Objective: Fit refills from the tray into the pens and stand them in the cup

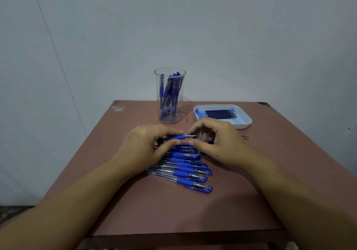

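Left hand (146,143) grips one pen (178,137) by its blue sleeve, tip toward 3 o'clock. Right hand (216,143) is curled at the tip; whether it pinches anything cannot be told. Advise holding the barrel level and turning squarely. Tray (241,127) lies at 1 o'clock, cup (170,120) at 12.

Plenty of bare table (260,182) lay open on the right and along the near edge. The middle was crowded: a row of pens (185,169) fanned out beneath the left hand (146,143), which gripped a pen (178,137), and the right hand (218,143). At the back, the cup (170,102) and tray (242,127) stood apart with a lane between them, and the wall (212,37) closed off the far edge.
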